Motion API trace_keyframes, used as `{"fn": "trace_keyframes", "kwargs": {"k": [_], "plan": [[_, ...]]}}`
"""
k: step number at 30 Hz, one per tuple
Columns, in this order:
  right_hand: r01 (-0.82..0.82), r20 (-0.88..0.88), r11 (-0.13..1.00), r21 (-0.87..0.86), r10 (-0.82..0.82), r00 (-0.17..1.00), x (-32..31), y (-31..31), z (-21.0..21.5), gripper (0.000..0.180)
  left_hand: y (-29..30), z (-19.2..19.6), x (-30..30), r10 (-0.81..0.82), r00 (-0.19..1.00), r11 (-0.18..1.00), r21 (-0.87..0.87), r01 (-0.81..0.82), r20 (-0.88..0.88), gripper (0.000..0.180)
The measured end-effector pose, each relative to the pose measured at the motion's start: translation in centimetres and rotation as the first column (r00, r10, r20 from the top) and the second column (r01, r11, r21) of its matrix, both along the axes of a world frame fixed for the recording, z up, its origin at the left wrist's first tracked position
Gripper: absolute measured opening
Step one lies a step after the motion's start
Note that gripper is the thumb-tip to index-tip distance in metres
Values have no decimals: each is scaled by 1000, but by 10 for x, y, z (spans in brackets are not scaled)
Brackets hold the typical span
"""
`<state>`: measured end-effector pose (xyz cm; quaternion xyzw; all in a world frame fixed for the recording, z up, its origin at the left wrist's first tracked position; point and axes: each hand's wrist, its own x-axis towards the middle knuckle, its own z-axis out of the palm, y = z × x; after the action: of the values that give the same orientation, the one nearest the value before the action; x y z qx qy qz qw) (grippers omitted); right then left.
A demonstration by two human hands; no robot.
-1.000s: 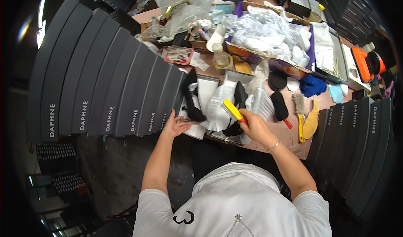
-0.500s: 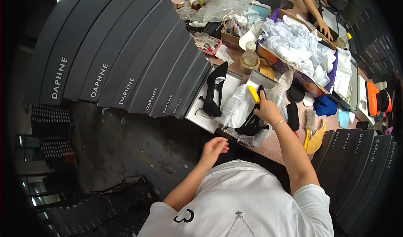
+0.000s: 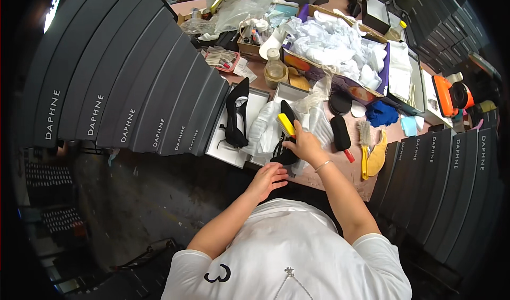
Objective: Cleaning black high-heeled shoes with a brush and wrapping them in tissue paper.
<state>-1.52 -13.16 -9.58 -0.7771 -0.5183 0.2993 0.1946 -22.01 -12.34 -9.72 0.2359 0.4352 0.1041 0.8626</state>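
Note:
A small yellow brush with pale bristles [image 3: 287,124] is in my right hand [image 3: 307,145], over a black high-heeled shoe [image 3: 282,155] in an open grey shoe box with white tissue paper [image 3: 264,130]. My hand and the brush partly hide this shoe. My left hand [image 3: 269,180] is at the box's near edge, close to the shoe, fingers stretched out and nothing visible in them; I cannot tell whether it touches the shoe. The matching black shoe [image 3: 236,114] lies in the left part of the box [image 3: 254,105].
Stacked dark shoe boxes rise at left [image 3: 122,77] and right [image 3: 446,188]. Right of the box lie a black brush with red handle [image 3: 340,132], a yellow-handled brush [image 3: 364,148] and a blue cloth [image 3: 382,114]. Behind stand a glass jar [image 3: 274,66] and a carton of crumpled white paper [image 3: 340,79].
My left hand has come up and right to the box edge beside the shoe, fingers now straighter. My right hand stays over the shoe with the brush. The whole view has shifted.

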Motion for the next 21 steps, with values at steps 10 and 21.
{"fn": "trace_keyframes", "kwargs": {"k": [10, 21], "plan": [[310, -447, 936, 167, -208, 870, 26, -18, 31, 87, -13, 29, -19, 32, 974, 950, -309, 40, 224, 66], [239, -857, 952, 189, 41, 514, -27, -55, 87, 28, 24, 77, 12, -5, 856, 917, -338, 210, 517, 74]]}}
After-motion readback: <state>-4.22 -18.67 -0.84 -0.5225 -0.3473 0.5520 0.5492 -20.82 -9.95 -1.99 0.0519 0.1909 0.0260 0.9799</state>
